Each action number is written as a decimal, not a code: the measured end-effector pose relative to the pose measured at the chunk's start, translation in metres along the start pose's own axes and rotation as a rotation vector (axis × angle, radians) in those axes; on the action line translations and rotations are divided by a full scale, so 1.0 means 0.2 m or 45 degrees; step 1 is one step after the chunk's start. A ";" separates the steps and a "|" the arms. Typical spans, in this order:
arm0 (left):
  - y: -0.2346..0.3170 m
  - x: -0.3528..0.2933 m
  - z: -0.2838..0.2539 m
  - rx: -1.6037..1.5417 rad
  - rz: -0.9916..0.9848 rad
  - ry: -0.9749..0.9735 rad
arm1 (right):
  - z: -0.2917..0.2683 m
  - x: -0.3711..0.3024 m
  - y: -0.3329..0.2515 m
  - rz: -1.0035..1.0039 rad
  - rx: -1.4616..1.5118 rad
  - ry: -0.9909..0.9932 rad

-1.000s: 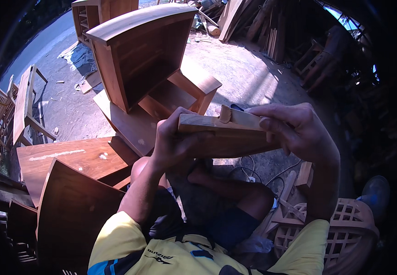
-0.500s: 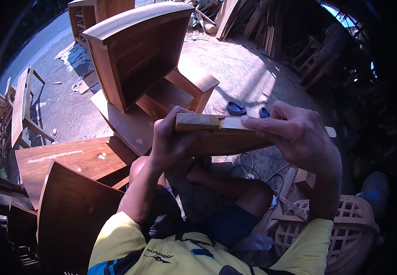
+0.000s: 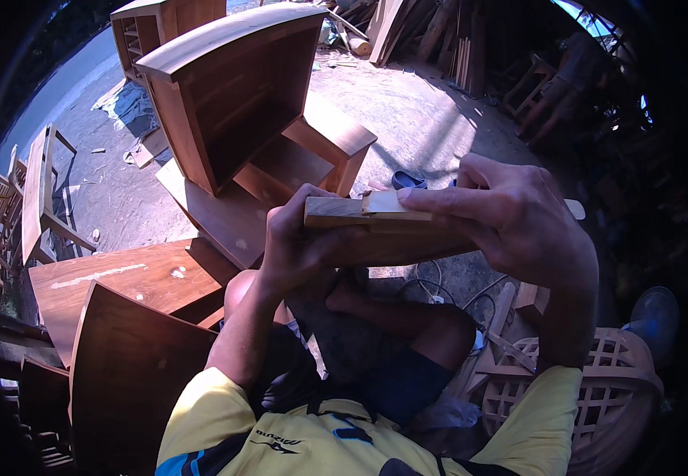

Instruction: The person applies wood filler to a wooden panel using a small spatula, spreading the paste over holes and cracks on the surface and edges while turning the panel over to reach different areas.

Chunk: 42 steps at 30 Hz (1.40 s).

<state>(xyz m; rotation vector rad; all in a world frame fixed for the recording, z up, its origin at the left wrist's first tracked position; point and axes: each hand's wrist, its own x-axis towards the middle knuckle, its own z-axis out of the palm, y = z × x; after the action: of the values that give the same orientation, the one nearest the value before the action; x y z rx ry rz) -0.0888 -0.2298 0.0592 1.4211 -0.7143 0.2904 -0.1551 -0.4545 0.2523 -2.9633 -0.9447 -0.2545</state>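
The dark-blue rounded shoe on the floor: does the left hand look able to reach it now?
Probably not: the left hand grips the brown wooden board, and the shoe lies beyond it on the floor.

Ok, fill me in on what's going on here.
A person's left hand grips one end of a wooden piece, raised in front of the body. The right hand holds a pale, flat tool against the piece's upper edge. Ahead, an open wooden case sits tilted on other wooden furniture. To the left lies a reddish panel with pale marks.
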 end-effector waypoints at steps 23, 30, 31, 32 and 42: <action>-0.07 0.01 -0.01 0.102 0.049 0.143 | 0.00 -0.04 0.03 -0.011 0.009 0.125; -0.09 0.00 -0.03 0.096 0.039 0.192 | 0.14 0.03 0.02 -0.145 0.123 0.186; -0.07 0.00 -0.03 0.112 0.033 0.184 | 0.14 0.01 0.04 -0.106 0.147 0.152; -0.06 0.00 -0.02 0.129 0.026 0.175 | 0.14 0.00 0.05 -0.067 0.171 0.118; -0.08 0.02 0.00 0.100 0.022 0.156 | 0.07 0.05 0.07 0.019 0.149 0.070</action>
<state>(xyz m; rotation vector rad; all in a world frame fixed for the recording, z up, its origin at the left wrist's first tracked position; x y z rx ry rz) -0.0758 -0.2332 0.0490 1.4591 -0.6210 0.4192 -0.1371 -0.4605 0.2404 -2.8408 -0.8990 -0.2689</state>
